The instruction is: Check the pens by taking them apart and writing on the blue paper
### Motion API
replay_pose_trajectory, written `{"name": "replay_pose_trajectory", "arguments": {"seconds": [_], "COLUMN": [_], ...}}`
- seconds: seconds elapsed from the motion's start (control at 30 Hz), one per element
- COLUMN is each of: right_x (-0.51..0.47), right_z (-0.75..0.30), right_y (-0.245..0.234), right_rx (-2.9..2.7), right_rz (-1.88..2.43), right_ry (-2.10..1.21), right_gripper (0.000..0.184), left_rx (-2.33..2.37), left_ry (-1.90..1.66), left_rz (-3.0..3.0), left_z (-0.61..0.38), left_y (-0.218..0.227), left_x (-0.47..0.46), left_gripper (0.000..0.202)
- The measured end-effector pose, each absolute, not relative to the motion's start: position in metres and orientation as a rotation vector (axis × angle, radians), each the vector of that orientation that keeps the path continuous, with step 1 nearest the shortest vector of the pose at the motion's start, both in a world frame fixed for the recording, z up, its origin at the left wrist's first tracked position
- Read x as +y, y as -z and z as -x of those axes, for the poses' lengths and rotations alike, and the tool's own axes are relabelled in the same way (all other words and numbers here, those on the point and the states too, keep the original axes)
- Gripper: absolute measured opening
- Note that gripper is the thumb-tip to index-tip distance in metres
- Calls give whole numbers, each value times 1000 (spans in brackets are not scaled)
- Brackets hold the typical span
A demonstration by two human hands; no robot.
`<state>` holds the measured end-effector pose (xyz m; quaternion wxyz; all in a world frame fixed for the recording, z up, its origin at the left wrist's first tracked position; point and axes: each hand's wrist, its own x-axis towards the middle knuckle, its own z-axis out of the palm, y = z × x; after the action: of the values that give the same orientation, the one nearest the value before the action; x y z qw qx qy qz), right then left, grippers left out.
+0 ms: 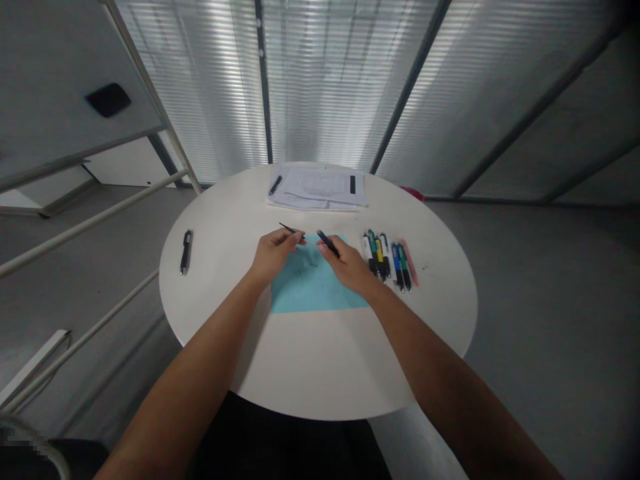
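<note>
At the centre of the frame, the left grip (pixel 273 255) is closed on one thin dark piece (pixel 287 227) and the right grip (pixel 351 265) on one dark pen barrel (pixel 328 243), each partly covered, over one blue sheet (pixel 320 297) whose few faint marks are too small to read. Right of centre, about seven pens (pixel 379 257) crowd on the table (pixel 320 360), their overlap making the count unsure. One black pen (pixel 185 253) lies at centre left, and one paper pile (pixel 315 183), its print illegible and sheets uncountable, at upper centre.
</note>
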<state>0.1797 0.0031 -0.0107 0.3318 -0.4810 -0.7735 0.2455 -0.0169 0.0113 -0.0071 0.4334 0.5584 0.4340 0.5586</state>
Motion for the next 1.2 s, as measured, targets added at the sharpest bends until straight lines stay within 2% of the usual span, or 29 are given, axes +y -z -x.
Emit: {"name": "replay_pose_trajectory", "arguments": {"seconds": [0.27, 0.4, 0.83, 1.03, 1.2], "right_x": [4, 1, 0, -4, -5], "right_z": [-188, -188, -189, -187, -186], "right_y": [7, 5, 4, 2, 0], "right_rx": [-2100, -2130, -2137, -2052, -2149], "right_rz": [1240, 1217, 1228, 1252, 1240], "right_ry": [-506, -570, -613, -839, -862], "right_gripper": [51, 55, 50, 58, 54], "left_rx": [903, 845, 837, 761, 683], "left_ry": [-1557, -1534, -1471, -1432, -1370], "left_rz": [-1004, -937, -910, -843, -824], "left_z": [22, 22, 21, 20, 16], "left_y": [18, 15, 8, 0, 1], "left_x": [23, 22, 18, 13, 11], "left_gripper": [27, 27, 26, 26, 25]}}
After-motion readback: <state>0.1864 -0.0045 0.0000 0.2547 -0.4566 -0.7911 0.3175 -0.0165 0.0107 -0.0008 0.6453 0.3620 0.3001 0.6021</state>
